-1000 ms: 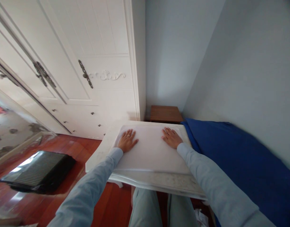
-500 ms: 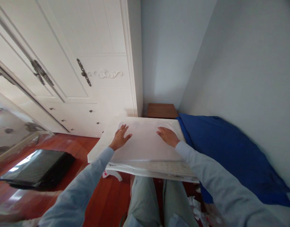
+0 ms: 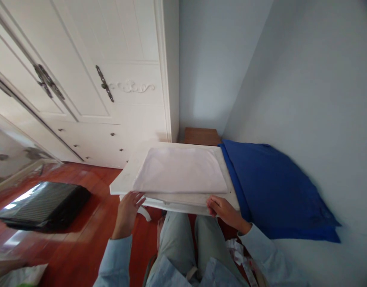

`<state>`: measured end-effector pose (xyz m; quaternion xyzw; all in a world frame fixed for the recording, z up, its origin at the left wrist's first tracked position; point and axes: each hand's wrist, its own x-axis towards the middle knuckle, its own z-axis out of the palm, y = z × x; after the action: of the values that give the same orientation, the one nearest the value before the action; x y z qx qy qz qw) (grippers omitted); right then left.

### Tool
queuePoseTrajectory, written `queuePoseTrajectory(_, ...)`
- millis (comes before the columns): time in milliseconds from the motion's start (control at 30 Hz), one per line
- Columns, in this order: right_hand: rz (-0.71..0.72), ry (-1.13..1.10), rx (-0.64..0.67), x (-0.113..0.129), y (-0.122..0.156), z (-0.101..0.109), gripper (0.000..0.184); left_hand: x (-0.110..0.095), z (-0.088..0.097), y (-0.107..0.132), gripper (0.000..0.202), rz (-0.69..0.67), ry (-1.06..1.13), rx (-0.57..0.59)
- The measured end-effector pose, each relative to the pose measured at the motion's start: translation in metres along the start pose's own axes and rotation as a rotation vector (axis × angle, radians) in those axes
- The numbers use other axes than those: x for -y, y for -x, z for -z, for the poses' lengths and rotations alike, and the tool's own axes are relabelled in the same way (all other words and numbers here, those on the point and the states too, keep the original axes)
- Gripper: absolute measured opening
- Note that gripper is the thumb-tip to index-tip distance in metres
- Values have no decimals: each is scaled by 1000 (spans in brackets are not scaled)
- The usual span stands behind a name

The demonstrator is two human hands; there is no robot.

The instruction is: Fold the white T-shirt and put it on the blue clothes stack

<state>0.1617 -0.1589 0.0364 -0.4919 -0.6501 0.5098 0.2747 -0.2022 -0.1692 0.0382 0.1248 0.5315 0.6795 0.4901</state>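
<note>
A folded white cloth [image 3: 180,170] lies flat on a small white table [image 3: 123,181] in front of my knees. My left hand [image 3: 128,211] hovers at the table's near left edge, fingers spread and holding nothing. My right hand [image 3: 223,210] is at the near right edge, fingers curled by the rim; whether they grip the rim is unclear. Both arms wear light blue sleeves.
A blue cloth [image 3: 273,191] is spread at the right beside a pale wall. A white wardrobe [image 3: 105,79] with drawers fills the left. A brown side table [image 3: 201,136] stands behind. A black ribbed case [image 3: 42,203] lies on the red wood floor.
Both hands have left the top of the white cloth and drawn back to the table's near edge. The view has pulled back a little.
</note>
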Motion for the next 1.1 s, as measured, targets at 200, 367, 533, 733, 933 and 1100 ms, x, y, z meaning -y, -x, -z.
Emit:
queuePoseTrajectory(200, -28, -141, -4, -7, 1, -25, 55, -13, -27, -5, 5, 268, 153, 39)
queuePoseTrajectory(367, -134, -521, 59, -1, -5, -41, 40, -13, -46, -15, 28, 449, 7, 98)
queuePoseTrajectory(533, -263, -947, 55, 1, -16, -51, 30, -11, -61, -26, 25, 224, -112, 32)
queuePoseTrajectory(733, -304, -1249, 104, 2, -43, -75, 22, -19, -72, -24, 18, 77, -22, 45)
queuePoseTrajectory(933, -282, -1365, -241, -7, -46, -55, 7, -32, -60, -29, 16, 94, 66, 14)
queuePoseTrajectory(1100, -366, -1347, -343, -13, -28, -1, 10, -37, -38, -38, 16, 134, 17, -70)
